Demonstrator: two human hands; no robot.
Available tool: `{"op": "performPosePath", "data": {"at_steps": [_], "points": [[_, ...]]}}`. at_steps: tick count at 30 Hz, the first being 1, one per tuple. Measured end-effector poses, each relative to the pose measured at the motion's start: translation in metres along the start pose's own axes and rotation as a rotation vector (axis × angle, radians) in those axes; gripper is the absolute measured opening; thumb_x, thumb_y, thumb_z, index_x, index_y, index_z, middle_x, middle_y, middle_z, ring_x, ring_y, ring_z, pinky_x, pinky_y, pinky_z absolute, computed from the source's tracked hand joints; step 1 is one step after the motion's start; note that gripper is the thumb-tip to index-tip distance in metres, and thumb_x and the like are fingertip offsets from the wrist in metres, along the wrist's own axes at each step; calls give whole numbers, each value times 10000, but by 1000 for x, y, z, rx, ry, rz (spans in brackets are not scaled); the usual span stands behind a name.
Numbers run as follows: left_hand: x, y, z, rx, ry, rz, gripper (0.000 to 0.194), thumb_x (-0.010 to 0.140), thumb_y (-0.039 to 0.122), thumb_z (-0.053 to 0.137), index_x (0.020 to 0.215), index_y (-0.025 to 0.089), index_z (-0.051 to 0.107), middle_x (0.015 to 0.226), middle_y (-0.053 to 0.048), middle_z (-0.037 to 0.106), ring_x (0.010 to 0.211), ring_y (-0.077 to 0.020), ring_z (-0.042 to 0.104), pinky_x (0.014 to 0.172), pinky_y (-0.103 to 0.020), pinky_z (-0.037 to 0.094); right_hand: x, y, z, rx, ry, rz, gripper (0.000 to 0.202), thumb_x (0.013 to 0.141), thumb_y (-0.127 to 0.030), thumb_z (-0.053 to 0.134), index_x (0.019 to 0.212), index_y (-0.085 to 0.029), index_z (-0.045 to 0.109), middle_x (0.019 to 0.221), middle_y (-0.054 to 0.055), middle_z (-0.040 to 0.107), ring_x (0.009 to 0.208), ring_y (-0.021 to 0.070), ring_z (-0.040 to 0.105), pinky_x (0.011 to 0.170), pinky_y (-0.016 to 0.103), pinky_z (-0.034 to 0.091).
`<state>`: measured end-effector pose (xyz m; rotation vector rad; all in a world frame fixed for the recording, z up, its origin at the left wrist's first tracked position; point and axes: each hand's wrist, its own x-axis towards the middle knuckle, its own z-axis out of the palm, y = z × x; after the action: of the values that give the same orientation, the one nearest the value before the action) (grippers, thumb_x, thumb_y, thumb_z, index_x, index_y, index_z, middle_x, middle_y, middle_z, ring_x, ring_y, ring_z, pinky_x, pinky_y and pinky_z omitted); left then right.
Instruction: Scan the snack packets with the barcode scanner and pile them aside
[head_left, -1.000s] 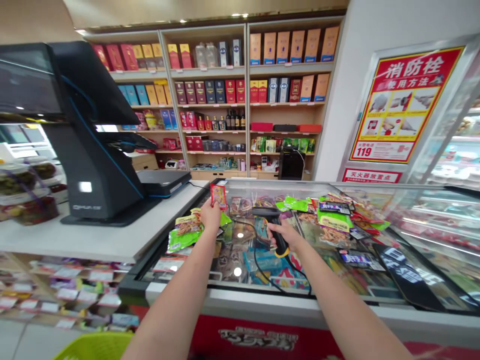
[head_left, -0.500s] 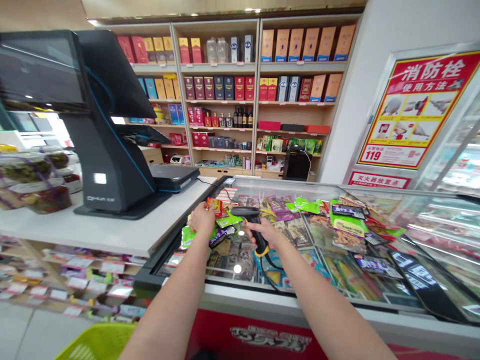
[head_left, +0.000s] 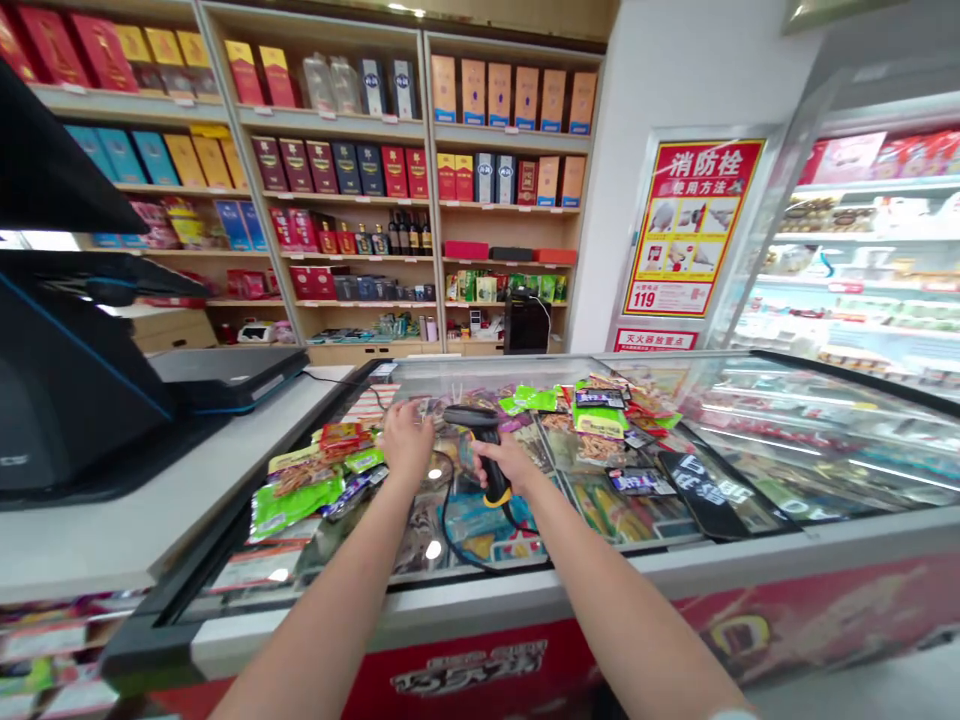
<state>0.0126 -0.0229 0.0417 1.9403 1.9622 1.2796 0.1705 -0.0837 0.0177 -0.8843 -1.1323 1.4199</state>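
Observation:
My right hand (head_left: 504, 460) is wrapped around the grip of a black and yellow barcode scanner (head_left: 480, 422), its head pointing left above the glass top. A dark cable loops down from the scanner onto the glass. My left hand (head_left: 409, 437) hovers just left of the scanner head, fingers loosely bent and apart, with nothing visible in them. Left of it lies a pile of snack packets (head_left: 300, 490), green, red and purple. Farther right, a larger heap of snack packets (head_left: 600, 412) rests on the glass, with a purple-black packet (head_left: 640, 482) in front.
Beneath the packets is a glass-topped freezer (head_left: 525, 590) with goods inside. A white counter (head_left: 97, 545) with a black point-of-sale terminal (head_left: 67, 380) adjoins it on the left. A black sign (head_left: 705, 493) lies on the glass. Shelves of boxed bottles (head_left: 337, 170) stand behind.
The view has turned right. My left hand has left the red packet in the left pile and moved right, towards the scanner. My right hand still holds the scanner.

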Motion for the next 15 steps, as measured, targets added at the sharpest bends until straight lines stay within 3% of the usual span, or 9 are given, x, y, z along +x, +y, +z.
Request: {"op": "performPosePath", "data": {"at_steps": [5, 8, 12, 15], "points": [[-40, 68, 58, -24, -316, 93, 270, 831, 319, 578, 1069, 229, 666, 1220, -109, 644, 1151, -290, 588, 928, -437, 430, -37, -21, -64, 41, 247, -100, 488, 567, -474, 797, 850, -191, 518, 493, -75, 548, 360, 89, 481, 355, 215, 421], [-62, 108, 90, -63, -490, 105, 342, 817, 375, 604, 1124, 227, 632, 1190, -131, 676, 1163, -309, 589, 963, -450, 388, -61, -32, -100, 86, 339, -141, 504, 557, -462, 813, 871, -194, 525, 499, -75, 552, 366, 91, 485, 352, 218, 436], [-85, 150, 120, -93, -586, 58, 637, 747, 499, 672, 1273, 176, 516, 1077, -190, 709, 1103, -347, 629, 953, -486, 382, -87, -37, -142, 89, 404, -179, 459, 579, -453, 816, 809, -186, 522, 506, -61, 556, 359, 84, 484, 352, 219, 447], [-98, 169, 137, -52, -621, 41, 784, 707, 535, 700, 1341, 153, 443, 1038, -213, 714, 1090, -365, 638, 941, -502, 390, -100, -35, -164, 111, 445, -225, 453, 597, -449, 810, 827, -182, 525, 513, -57, 563, 357, 86, 485, 353, 223, 450]]}}
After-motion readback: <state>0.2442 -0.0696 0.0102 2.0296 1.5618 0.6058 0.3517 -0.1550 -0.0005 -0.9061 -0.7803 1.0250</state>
